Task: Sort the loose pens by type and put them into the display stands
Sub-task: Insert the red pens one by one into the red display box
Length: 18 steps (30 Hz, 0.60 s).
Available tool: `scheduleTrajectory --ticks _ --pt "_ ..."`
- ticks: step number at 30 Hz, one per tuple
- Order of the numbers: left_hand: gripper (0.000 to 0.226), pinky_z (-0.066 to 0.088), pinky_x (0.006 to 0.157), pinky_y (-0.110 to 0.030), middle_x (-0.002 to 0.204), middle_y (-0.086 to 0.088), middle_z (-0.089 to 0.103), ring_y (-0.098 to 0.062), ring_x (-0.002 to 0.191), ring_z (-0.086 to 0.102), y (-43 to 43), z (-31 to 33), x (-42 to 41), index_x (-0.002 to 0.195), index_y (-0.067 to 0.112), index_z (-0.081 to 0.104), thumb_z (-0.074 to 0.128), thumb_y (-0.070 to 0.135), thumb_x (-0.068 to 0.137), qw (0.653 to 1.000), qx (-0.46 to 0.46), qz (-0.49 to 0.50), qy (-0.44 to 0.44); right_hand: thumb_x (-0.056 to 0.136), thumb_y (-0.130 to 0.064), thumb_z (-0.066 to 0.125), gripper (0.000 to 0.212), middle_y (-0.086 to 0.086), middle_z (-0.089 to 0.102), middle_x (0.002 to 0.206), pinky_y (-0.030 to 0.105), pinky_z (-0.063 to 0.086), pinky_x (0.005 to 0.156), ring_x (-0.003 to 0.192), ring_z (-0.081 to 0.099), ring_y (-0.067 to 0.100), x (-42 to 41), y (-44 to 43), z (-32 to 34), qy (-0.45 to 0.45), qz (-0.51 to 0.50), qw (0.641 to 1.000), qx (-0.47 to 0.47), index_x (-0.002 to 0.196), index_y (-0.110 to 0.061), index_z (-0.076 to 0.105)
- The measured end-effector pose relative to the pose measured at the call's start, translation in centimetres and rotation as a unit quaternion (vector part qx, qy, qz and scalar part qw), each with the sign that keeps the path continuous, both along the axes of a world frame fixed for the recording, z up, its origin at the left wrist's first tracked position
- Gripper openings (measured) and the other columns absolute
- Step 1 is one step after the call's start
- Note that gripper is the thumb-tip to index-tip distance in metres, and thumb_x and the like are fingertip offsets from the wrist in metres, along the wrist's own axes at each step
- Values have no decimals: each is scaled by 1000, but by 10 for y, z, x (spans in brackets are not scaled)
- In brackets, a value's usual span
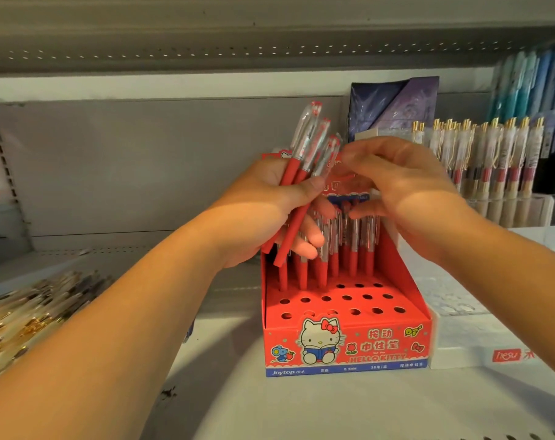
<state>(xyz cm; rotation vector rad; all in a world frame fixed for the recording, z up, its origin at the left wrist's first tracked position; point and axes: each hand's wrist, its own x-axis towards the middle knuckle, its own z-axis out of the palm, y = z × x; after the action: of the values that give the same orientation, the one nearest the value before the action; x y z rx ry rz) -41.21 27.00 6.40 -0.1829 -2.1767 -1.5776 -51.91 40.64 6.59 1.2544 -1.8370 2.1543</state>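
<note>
Our left hand (270, 203) fingers grip a bunch of red pens (312, 150). The red display stand (358, 347) sits just below them. We cannot tell whether our blurred right hand (406, 188) fingers hold anything.

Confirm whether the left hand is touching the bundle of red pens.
Touching. Head view: the left hand wraps thumb and fingers round the red pens.

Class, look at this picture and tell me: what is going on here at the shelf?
A person is filling a red display stand on a shop shelf. The left hand grips a bunch of red pens just above the stand. The right hand reaches to the tops of that bunch; blur hides whether it holds one. In the back rows matching pens already stand, while the front holes are empty.
</note>
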Motion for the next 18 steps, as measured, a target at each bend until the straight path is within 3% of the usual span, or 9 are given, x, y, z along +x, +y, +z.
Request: scheduleTrajectory --ticks 9,13,18 --pt "10 58 50 -35 85 -15 73 -26 60 70 2 -1 1 105 14 59 52 20 101 999 -6 -41 -34 90 -6 66 9 1 72 73 22 55 61 67 70 12 2 2 2 -45 72 995 -57 98 -9 64" --pt "24 59 48 -39 87 -17 72 -32 61 71 0 2 1 115 8 58 48 26 103 999 13 -22 -22 91 -2 63 10 7 68 76 24 56 57 62 69 19 0 4 8 -93 34 987 -127 100 -6 63" --pt "27 55 43 -35 87 -16 72 -32 60 70 -3 5 2 112 7 59 47 30 103 999 14 35 9 91 0 62 9 6 66 69 26 55 50 59 68 22 -1 2 9 -73 -15 987 -141 90 -9 64"
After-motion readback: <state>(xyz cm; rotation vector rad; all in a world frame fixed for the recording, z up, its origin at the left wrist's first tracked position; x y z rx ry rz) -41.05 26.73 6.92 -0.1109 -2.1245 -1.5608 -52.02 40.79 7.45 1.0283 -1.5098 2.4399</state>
